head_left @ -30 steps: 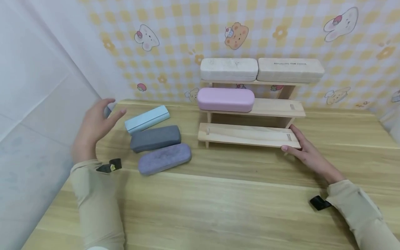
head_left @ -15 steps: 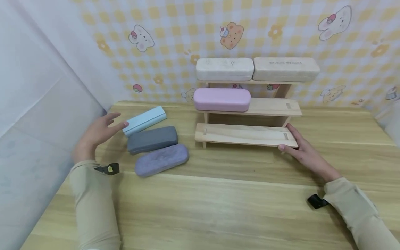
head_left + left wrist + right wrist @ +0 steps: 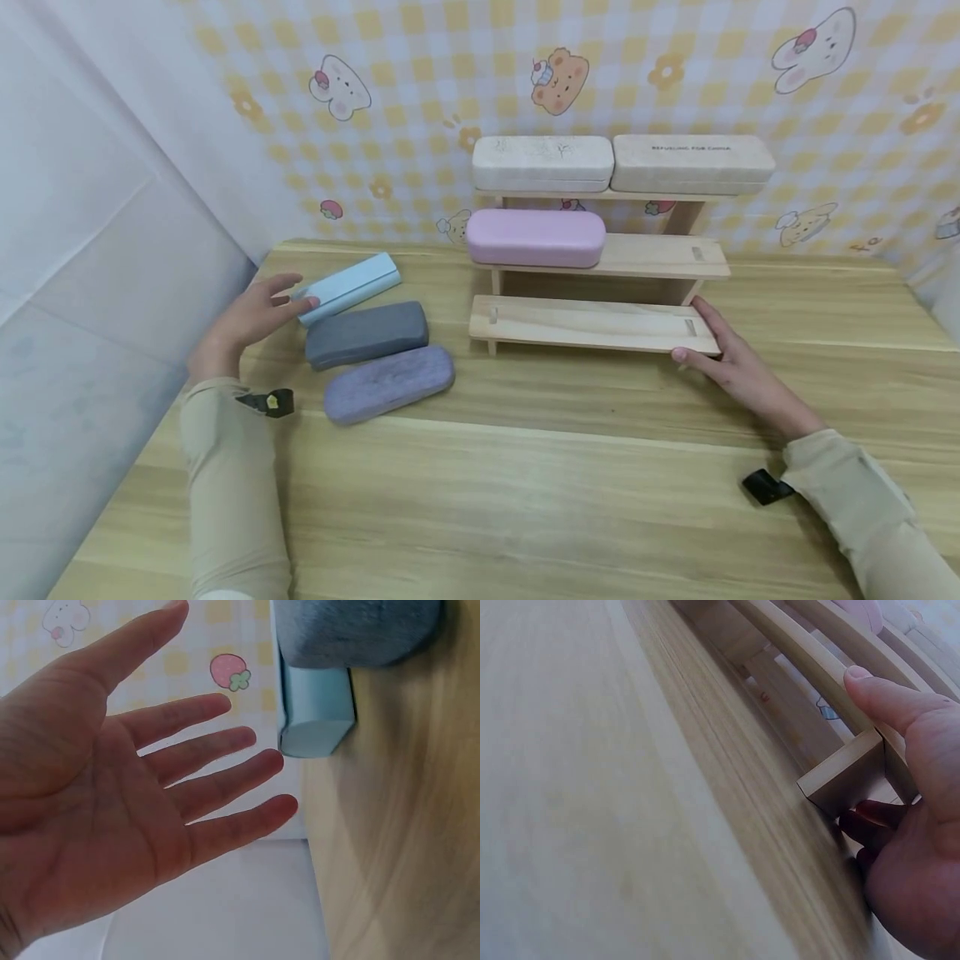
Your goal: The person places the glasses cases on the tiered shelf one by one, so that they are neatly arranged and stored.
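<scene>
Hand positions
Left hand (image 3: 245, 321): spread, unloaded, beside light-blue case (image 3: 352, 286). Right hand (image 3: 741, 369): curled, gripping wooden rack (image 3: 592, 323), right end.

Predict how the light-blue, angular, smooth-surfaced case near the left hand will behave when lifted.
The light-blue angular case is probably stiff, given its crisp, straight edges. Its flat faces should make rolling unlikely. Its smooth-looking surface may be slightly slippery.

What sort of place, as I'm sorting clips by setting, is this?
Possibly an indoor display or filming corner, judging by the wood-grain table, the yellow-checked cartoon backdrop behind it and the tiered wooden stand with oblong cases.
</scene>
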